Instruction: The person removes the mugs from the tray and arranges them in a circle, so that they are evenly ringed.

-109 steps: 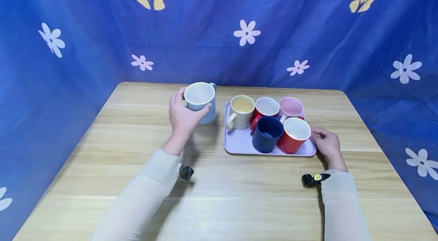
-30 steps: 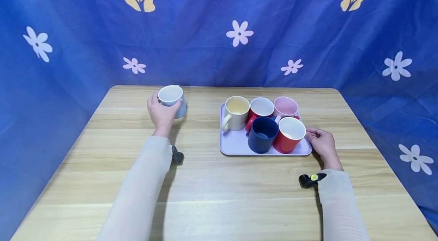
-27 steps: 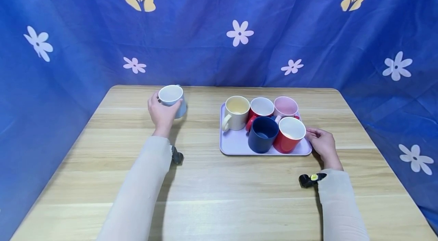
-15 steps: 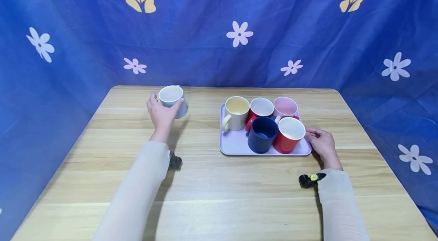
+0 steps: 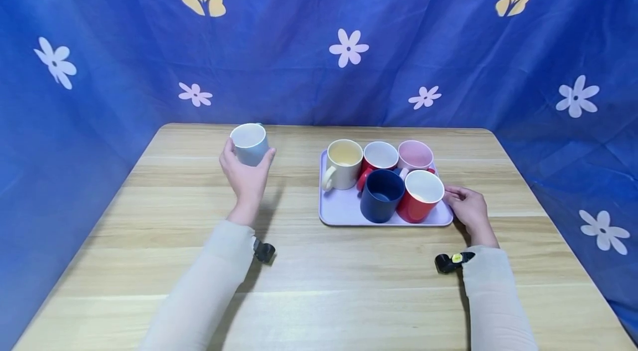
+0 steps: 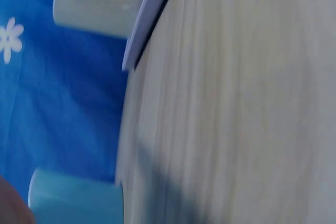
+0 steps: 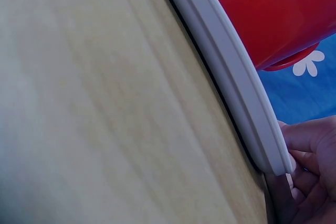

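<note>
A light blue mug (image 5: 251, 153) with a white inside stands upright at the table's back left, its handle mostly hidden behind it. Just in front of it is my left hand (image 5: 246, 176), thumb and fingers spread wide, with the thumb apart from the mug's side. In the left wrist view, the blue mug (image 6: 79, 198) rests on the table at the lower left corner, a blurred fingertip (image 6: 13, 205) near its rim. My right hand (image 5: 470, 208) holds the right edge of a lilac tray (image 5: 344, 212). The right wrist view shows the right hand (image 7: 312, 163), thumb at the tray rim (image 7: 244, 87) and fingers curled beside it.
On the tray stand a cream mug (image 5: 344, 168), a dark blue mug (image 5: 381, 201), a pink mug (image 5: 416, 157), a front red mug (image 5: 417, 204) and a back red mug (image 5: 380, 158). A blue flowered curtain (image 5: 299, 63) hangs behind the wooden table (image 5: 349, 284).
From beside the tray, my left hand has carried the light blue mug leftward and set it on the table. Its fingers have since spread and drawn back toward me. The right hand stays at the tray.
</note>
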The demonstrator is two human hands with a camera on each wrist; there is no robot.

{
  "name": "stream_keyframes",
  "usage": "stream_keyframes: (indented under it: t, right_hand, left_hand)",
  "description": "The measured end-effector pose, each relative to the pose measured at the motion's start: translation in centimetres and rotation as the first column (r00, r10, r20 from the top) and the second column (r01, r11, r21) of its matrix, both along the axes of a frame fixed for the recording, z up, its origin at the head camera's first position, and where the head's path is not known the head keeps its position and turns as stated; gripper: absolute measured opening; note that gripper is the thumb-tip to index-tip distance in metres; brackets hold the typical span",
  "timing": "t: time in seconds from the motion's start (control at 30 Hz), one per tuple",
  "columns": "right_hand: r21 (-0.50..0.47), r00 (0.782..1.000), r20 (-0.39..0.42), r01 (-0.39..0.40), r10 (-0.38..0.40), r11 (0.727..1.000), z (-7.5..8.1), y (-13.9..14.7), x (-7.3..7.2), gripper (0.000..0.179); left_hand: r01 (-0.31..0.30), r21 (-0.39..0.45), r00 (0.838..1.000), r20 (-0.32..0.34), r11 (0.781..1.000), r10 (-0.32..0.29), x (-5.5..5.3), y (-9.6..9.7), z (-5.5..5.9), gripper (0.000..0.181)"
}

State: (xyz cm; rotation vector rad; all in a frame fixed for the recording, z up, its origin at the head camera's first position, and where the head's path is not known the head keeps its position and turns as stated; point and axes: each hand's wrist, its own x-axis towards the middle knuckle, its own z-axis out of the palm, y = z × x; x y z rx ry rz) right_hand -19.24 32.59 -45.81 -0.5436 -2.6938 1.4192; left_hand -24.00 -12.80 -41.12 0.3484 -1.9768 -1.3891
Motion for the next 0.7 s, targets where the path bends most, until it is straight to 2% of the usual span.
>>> stream_keyframes:
  t: [0.17,0.37,0.7]
  right_hand:
    - [0.015,1.0,-0.011,-0.005,0.005,1.0,-0.1,0.1,0.0,0.038]
    - [0.016,1.0,-0.016,-0.001,0.002,1.0,0.0,0.0,0.0,0.037]
    - [0.016,1.0,-0.014,0.006,-0.006,1.0,0.4,-0.2,0.2,0.035]
  left_hand:
    - [0.031,-0.005,0.997,-0.065,0.999,-0.032,0.8,1.9,-0.1,0.096]
    - [0.11,-0.035,0.99,-0.089,0.993,-0.113,1.9,4.0,-0.3,0.095]
    - [0.285,-0.044,0.953,-0.096,0.957,-0.288,3.9,7.5,-0.4,0.092]
